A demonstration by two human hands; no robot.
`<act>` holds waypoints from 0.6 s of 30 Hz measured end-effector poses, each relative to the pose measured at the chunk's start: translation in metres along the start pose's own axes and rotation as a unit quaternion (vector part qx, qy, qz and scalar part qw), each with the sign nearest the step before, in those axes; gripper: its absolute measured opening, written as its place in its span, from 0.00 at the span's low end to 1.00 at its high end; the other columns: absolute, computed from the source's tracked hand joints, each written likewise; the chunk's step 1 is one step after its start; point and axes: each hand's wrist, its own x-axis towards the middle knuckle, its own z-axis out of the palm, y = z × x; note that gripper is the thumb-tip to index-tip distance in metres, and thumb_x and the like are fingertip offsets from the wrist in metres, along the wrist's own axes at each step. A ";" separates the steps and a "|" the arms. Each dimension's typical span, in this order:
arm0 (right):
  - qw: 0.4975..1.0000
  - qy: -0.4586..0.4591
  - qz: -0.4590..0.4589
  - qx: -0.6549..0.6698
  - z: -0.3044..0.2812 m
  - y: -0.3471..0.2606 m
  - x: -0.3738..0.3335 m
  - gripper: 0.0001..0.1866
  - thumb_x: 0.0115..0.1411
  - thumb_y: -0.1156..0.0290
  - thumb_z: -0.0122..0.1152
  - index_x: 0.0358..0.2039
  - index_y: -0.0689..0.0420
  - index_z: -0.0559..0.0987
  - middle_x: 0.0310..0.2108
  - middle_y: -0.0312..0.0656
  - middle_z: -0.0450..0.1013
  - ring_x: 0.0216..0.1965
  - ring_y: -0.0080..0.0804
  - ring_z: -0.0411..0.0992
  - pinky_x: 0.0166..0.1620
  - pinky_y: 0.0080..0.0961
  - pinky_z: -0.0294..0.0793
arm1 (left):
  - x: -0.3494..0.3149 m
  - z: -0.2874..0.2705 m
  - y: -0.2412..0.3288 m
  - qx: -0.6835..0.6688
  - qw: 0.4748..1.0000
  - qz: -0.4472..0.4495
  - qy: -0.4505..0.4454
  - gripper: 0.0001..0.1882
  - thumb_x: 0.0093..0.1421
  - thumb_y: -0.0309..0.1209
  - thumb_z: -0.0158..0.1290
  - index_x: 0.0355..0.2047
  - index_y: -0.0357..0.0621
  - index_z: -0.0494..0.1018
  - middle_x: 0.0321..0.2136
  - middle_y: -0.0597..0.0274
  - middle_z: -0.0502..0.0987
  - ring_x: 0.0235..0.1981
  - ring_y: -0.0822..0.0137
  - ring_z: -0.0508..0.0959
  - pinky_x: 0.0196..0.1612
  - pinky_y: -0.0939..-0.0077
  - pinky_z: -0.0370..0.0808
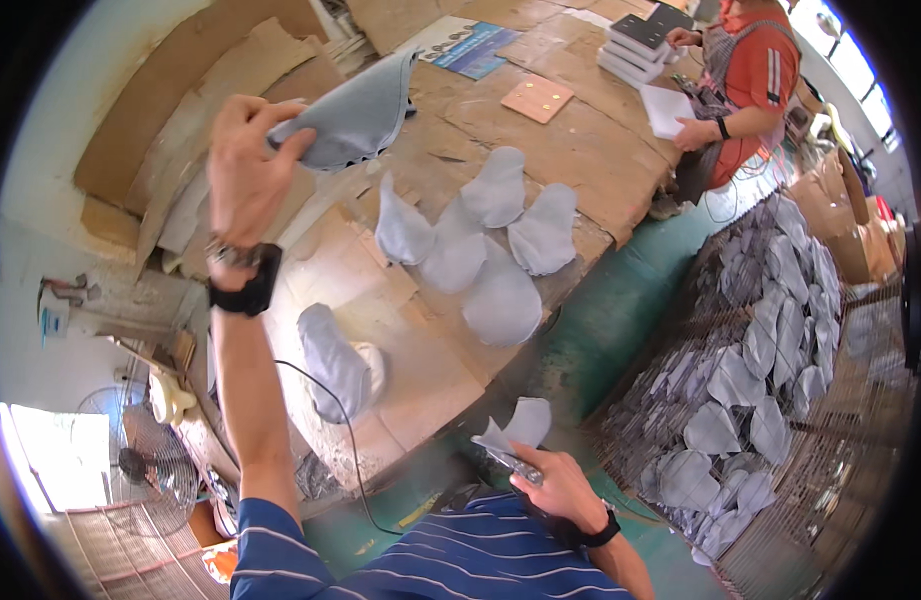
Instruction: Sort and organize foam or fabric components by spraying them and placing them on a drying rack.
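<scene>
My left hand (256, 160) pinches a curved grey-blue fabric piece (346, 115) by its left end, thumb opposing fingers; a light edge grip, in my judgement, best spares the cloth from creasing. My right hand (559, 486), lower and nearer my body, is closed around a silvery tool (519, 464) beside a pale grey fabric piece (531, 422). Five teardrop-shaped fabric pieces (453, 252) lie on the desk (591, 160), right of the left hand and beyond the right.

Passable aisle (586, 345), clustered gray pieces (456, 258), cord (354, 440)
</scene>
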 end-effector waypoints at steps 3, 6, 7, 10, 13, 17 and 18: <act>0.999 0.044 0.017 0.017 -0.006 0.010 -0.016 0.30 0.57 0.72 0.64 0.62 0.46 0.75 0.40 0.57 0.79 0.41 0.61 0.75 0.43 0.43 0.76 | -0.001 0.094 -0.025 0.008 1.000 -0.006 0.012 0.15 0.52 0.31 0.67 0.41 0.47 0.83 0.35 0.58 0.74 0.39 0.55 0.75 0.44 0.62 0.73; 0.996 0.044 0.062 0.039 -0.014 0.018 -0.023 0.31 0.56 0.72 0.66 0.62 0.46 0.75 0.41 0.57 0.79 0.42 0.61 0.76 0.44 0.43 0.76 | -0.011 0.179 -0.030 0.000 0.999 -0.037 -0.008 0.16 0.51 0.32 0.66 0.42 0.48 0.83 0.36 0.59 0.75 0.40 0.55 0.76 0.44 0.61 0.73; 0.995 0.049 0.076 0.045 -0.015 0.019 -0.025 0.32 0.55 0.72 0.67 0.62 0.47 0.75 0.41 0.57 0.79 0.42 0.61 0.76 0.45 0.43 0.76 | -0.016 0.205 -0.030 -0.008 0.999 -0.037 -0.009 0.16 0.51 0.32 0.66 0.42 0.48 0.83 0.36 0.59 0.75 0.40 0.55 0.76 0.44 0.61 0.73; 0.990 0.045 0.122 0.048 -0.017 0.020 -0.024 0.29 0.56 0.71 0.68 0.60 0.49 0.76 0.39 0.57 0.78 0.41 0.61 0.76 0.44 0.42 0.76 | -0.038 0.278 -0.034 0.072 0.996 -0.053 -0.005 0.22 0.53 0.29 0.63 0.50 0.51 0.79 0.36 0.59 0.77 0.42 0.55 0.77 0.46 0.60 0.72; 0.990 0.051 0.128 0.042 -0.012 0.024 -0.023 0.27 0.56 0.70 0.69 0.58 0.51 0.77 0.37 0.56 0.78 0.39 0.59 0.76 0.42 0.39 0.76 | -0.079 0.356 -0.047 0.165 0.964 -0.121 -0.170 0.30 0.54 0.24 0.57 0.59 0.49 0.72 0.41 0.53 0.78 0.43 0.49 0.78 0.47 0.56 0.74; 0.992 0.031 0.110 0.059 -0.013 0.026 -0.013 0.27 0.56 0.70 0.69 0.58 0.52 0.77 0.37 0.55 0.78 0.39 0.58 0.77 0.41 0.39 0.76 | -0.137 0.386 -0.066 0.051 0.904 -0.310 -0.291 0.35 0.53 0.21 0.52 0.65 0.47 0.64 0.42 0.47 0.77 0.44 0.43 0.78 0.49 0.52 0.75; 0.992 0.033 0.115 0.048 -0.011 0.032 -0.015 0.27 0.56 0.71 0.69 0.58 0.52 0.77 0.37 0.55 0.78 0.39 0.58 0.77 0.42 0.39 0.76 | -0.138 0.384 -0.050 0.010 0.924 -0.311 -0.220 0.35 0.54 0.21 0.51 0.65 0.46 0.63 0.43 0.46 0.78 0.46 0.41 0.77 0.50 0.51 0.75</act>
